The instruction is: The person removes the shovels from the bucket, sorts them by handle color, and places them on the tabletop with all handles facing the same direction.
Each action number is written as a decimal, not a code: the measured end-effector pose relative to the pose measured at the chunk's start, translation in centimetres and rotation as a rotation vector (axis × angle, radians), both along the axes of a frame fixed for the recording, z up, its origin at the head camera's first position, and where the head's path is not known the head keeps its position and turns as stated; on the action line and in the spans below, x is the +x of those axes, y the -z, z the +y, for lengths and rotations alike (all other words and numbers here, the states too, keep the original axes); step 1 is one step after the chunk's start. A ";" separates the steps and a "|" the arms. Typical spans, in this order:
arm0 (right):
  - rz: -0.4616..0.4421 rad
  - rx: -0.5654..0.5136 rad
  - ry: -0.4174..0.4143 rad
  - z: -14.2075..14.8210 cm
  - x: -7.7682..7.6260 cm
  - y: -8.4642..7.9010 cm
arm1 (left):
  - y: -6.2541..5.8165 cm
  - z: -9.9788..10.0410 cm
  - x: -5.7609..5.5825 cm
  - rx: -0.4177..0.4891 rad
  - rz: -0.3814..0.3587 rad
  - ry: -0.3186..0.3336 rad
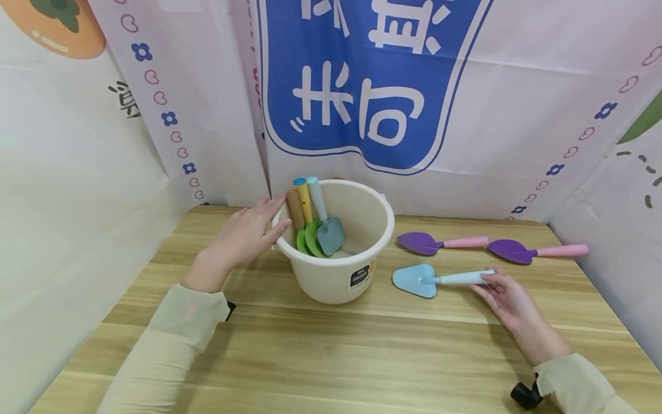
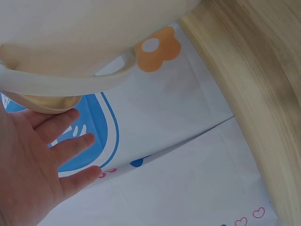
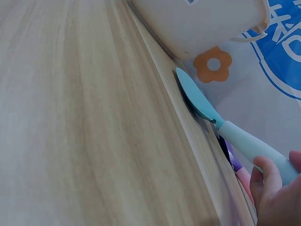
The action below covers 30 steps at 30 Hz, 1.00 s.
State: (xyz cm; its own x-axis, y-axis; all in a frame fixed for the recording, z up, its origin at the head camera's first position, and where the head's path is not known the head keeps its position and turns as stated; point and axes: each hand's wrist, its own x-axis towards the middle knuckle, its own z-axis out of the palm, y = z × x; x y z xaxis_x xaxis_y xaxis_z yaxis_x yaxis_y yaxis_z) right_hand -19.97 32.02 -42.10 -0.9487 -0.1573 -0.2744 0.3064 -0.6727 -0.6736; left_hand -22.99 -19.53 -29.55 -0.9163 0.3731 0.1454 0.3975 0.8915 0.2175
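While the left grip (image 1: 250, 231) rests at the rim of the white bucket (image 1: 320, 280), fingers apart, the right grip (image 1: 511, 300) pinches the handle end of the light-blue trowel (image 1: 415, 280), right of the bucket; contact with the counter (image 1: 331, 356) unclear. Three trowels (image 1: 331, 236) lean inside the bucket; two purple-bladed trowels (image 1: 421, 244) lie beyond.

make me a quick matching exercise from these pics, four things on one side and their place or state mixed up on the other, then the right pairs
Things
1. left hand
2. bucket
3. right hand
4. purple blades

Place or state
A. joined to pink handles
B. pinching a pale blue handle
C. at the rim, fingers spread
D. white, with three trowels inside

Right pairs
1-C, 2-D, 3-B, 4-A
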 end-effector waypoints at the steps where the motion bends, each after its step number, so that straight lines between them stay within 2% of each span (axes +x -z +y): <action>1: 0.003 0.006 -0.003 0.0 0.0 0.0 | 0.0 0.0 0.0 0.001 0.000 -0.001; 7: 0.022 0.064 -0.017 0.1 0.0 0.2 | 0.1 -0.1 0.0 0.002 0.006 0.002; 11: 0.022 0.191 -0.044 0.4 -0.3 0.3 | 0.2 0.0 0.0 0.000 0.008 0.002; 14: 0.049 0.280 -0.083 1.0 -0.6 0.4 | 0.2 0.0 -0.1 -0.001 0.006 0.001; 18: 0.112 0.341 -0.141 2.1 -0.7 0.4 | 0.3 0.0 -0.1 -0.001 0.006 0.000; 25: 0.136 0.523 -0.231 3.3 -1.2 0.0 | 0.2 0.0 0.0 0.002 0.004 -0.001; 30: 0.153 0.609 -0.294 3.8 -1.8 -0.4 | 0.3 0.0 -0.1 0.004 0.006 -0.003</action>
State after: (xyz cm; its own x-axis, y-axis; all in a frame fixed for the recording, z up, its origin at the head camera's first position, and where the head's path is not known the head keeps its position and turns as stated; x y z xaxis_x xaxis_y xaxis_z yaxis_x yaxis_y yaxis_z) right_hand -21.76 35.78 -41.68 -0.9253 -0.2740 -0.2621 0.2897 -0.0649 -0.9549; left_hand -23.04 -19.55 -29.84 -0.9166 0.3697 0.1522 0.3960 0.8918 0.2188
